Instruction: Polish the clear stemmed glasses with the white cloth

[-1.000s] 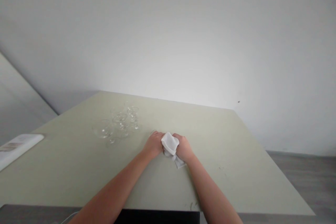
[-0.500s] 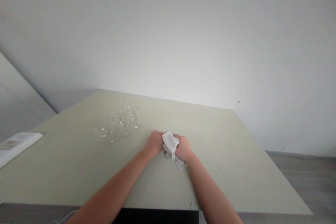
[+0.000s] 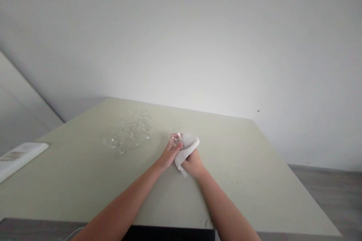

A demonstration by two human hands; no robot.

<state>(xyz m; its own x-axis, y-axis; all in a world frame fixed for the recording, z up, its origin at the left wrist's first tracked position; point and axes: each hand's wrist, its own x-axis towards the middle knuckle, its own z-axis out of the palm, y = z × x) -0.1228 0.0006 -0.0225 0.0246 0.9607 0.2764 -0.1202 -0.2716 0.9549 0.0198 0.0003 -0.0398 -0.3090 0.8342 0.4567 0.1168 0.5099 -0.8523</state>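
Close together over the middle of the table, both of my hands are closed. My left hand (image 3: 170,152) grips a small clear glass (image 3: 175,140), its fingers and thumb wrapped round it. Just to the right, my right hand (image 3: 194,162) holds a white cloth (image 3: 189,147) that drapes over its fingers and against the glass. The cloth covers part of the glass and most of the right fingers, so the glass's full shape is hidden.
Several clear stemmed glasses (image 3: 130,131) stand in a cluster left of my hands. A white box-like object (image 3: 22,154) lies at the table's left edge. Behind the pale table (image 3: 220,196) rises a grey-white wall (image 3: 181,45). Something black (image 3: 169,233) sits at the near edge.
The cloth has opened out and shifted slightly up and right with my right hand. My left hand has turned, and the glass in it now shows. The standing glasses have stayed put.
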